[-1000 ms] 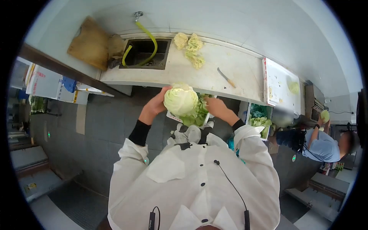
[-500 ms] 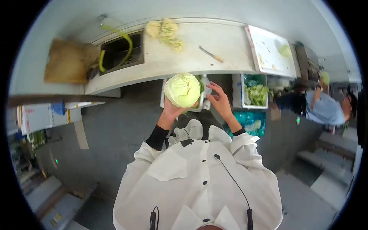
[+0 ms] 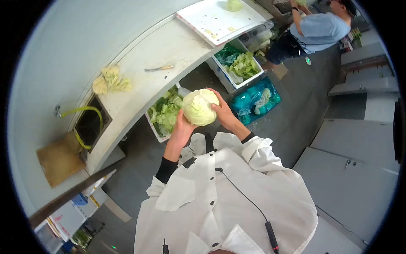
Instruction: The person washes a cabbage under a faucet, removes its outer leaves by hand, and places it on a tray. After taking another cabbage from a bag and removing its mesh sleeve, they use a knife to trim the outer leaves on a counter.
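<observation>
A pale green cabbage point(image 3: 198, 108) is held in front of my chest between both hands. My left hand point(image 3: 182, 127) cups it from the lower left, its fingers partly hidden underneath. On the other side, my right hand point(image 3: 224, 113) is wrapped against the cabbage, thumb on the near face. Behind and left of it, a white foam box of loose green leaves point(image 3: 165, 111) sits below the counter's edge. A knife point(image 3: 160, 68) with a wooden handle lies on the white counter point(image 3: 144, 86).
A white tray point(image 3: 203, 17) on the counter bears another cabbage point(image 3: 234, 5). Below stand a foam box point(image 3: 224, 76) of leaves and a teal plastic bag point(image 3: 270, 91). Leaf scraps point(image 3: 111, 80) lie by the sink point(image 3: 89, 127). A co-worker point(image 3: 319, 31) stands at far right.
My right hand has come from beside the cabbage onto its right side. The view has turned to the right, and the cabbage now shows a different face.
</observation>
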A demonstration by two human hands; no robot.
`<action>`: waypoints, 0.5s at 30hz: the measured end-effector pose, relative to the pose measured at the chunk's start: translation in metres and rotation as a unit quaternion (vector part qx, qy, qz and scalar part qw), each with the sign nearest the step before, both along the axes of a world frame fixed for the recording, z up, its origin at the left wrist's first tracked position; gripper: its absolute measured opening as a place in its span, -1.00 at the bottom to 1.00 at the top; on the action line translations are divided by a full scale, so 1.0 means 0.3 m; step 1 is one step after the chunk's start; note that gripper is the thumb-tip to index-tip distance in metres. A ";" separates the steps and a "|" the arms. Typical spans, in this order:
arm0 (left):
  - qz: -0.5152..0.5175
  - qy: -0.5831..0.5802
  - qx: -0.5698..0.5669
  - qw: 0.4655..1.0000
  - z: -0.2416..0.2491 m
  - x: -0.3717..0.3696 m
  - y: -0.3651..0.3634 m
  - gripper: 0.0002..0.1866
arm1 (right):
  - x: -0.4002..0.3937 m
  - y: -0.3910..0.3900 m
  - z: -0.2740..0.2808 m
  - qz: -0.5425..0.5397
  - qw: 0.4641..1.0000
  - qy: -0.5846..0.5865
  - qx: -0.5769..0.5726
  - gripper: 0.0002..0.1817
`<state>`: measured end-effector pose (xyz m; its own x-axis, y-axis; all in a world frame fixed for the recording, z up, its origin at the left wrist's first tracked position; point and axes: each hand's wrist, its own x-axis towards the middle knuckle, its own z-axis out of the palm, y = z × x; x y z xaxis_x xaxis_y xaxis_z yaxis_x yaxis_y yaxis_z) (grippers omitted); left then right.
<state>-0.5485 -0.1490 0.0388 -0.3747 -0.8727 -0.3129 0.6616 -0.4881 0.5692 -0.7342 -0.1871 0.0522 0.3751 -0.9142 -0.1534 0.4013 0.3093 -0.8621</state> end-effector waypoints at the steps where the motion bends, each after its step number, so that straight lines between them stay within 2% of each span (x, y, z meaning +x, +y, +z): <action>1: -0.012 -0.006 -0.011 1.000 -0.004 -0.029 -0.017 -0.35 | -0.052 0.007 -0.002 -0.016 0.999 -0.029 0.016 -0.28; 2: -0.021 -0.012 -0.011 1.000 -0.016 -0.070 -0.034 -0.35 | -0.108 0.014 -0.014 -0.025 0.999 -0.035 0.015 -0.28; 4: -0.052 -0.120 -0.053 0.990 -0.017 -0.160 -0.076 -0.41 | -0.220 0.015 -0.050 -0.057 0.984 -0.098 0.139 -0.16; 6: -0.061 -0.127 -0.038 0.989 -0.009 -0.250 -0.104 -0.47 | -0.333 0.027 -0.078 -0.054 0.982 -0.108 0.145 -0.17; 8: -0.103 -0.112 -0.004 0.988 -0.006 -0.329 -0.144 -0.45 | -0.439 0.019 -0.100 -0.082 0.957 -0.226 0.163 -0.20; 9: -0.095 -0.119 -0.007 0.988 -0.013 -0.361 -0.164 -0.45 | -0.487 0.013 -0.089 -0.102 0.952 -0.240 0.162 -0.20; 11: -0.104 -0.092 0.048 0.989 -0.028 -0.423 -0.188 -0.40 | -0.596 -0.007 -0.077 -0.112 0.948 -0.235 0.185 -0.20; 13: -0.083 -0.127 0.017 0.988 -0.011 -0.475 -0.186 -0.37 | -0.688 -0.032 -0.121 -0.100 0.948 -0.233 0.192 -0.20; 15: -0.041 -0.178 -0.012 0.983 0.038 -0.533 -0.190 -0.23 | -0.750 -0.079 -0.153 -0.078 0.964 -0.155 0.201 -0.26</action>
